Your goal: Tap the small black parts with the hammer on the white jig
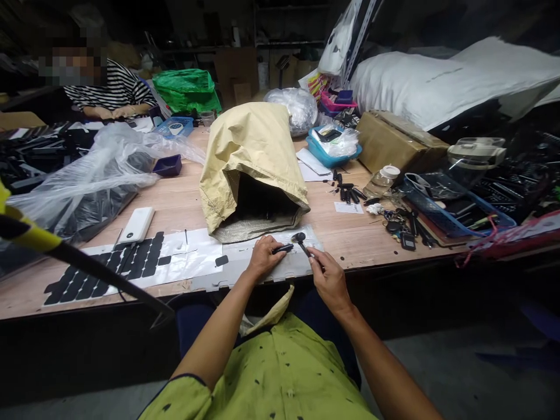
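Note:
At the table's front edge, my left hand (263,256) is closed on a small, slim black part (283,248), whose exact kind I cannot make out. Just to the right, my right hand (330,280) grips a short black handle-like piece with a rounded head (300,238), the head pointing up and left toward that part. Beneath both hands lies a grey, flat work sheet (245,270). A large beige sack (249,140) stands right behind them, its dark mouth facing me; what is inside is hidden.
Black adhesive pads (144,256) on a backing sheet and a white power bank (139,224) lie left. Several black parts (347,192), a jar (382,181) and a blue basket (455,207) are right. A black-and-yellow bar (87,262) crosses the left side. A co-worker in striped sleeves (118,87) sits opposite.

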A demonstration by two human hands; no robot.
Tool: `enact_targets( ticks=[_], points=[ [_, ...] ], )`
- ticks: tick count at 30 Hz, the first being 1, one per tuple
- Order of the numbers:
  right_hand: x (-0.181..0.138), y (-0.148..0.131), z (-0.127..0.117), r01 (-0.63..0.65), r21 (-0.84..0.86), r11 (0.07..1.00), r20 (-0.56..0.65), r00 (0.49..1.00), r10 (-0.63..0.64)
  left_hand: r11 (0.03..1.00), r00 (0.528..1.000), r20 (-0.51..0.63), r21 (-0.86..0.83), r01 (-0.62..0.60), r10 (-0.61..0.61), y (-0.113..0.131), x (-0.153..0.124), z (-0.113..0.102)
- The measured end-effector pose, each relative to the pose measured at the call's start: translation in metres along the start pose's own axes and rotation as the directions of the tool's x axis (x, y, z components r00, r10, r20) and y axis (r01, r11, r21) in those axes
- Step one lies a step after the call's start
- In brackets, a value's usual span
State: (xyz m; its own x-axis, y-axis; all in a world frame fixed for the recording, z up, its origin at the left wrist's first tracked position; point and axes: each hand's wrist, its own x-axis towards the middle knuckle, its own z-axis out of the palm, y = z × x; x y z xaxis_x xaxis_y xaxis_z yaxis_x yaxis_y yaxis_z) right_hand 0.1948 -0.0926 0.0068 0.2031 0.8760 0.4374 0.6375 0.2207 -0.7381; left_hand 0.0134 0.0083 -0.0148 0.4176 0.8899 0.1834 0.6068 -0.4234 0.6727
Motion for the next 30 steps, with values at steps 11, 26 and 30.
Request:
enact_targets(
  ticks=[11, 26, 30],
  points=[
    [-0.001, -0.008, 0.0, 0.001, -0.129, 0.992, 0.076, 0.997, 0.008, 1.0, 0.999, 0.03, -0.006, 0.024, -0.023, 0.005, 0.002, 0.0],
    [0.019, 0.033, -0.023, -0.076, -0.436, 0.897, -0.016, 0.997, 0.077, 0.997, 0.997, 0.021, -0.015, 0.07, -0.069, 0.009, 0.002, 0.002],
    [0.036, 0.062, -0.032, -0.155, -0.58, 0.8, -0.065, 0.987, 0.144, 0.998, 0.998, 0.014, -0.011, 0.065, -0.065, 0.009, 0.003, 0.004]
  ],
)
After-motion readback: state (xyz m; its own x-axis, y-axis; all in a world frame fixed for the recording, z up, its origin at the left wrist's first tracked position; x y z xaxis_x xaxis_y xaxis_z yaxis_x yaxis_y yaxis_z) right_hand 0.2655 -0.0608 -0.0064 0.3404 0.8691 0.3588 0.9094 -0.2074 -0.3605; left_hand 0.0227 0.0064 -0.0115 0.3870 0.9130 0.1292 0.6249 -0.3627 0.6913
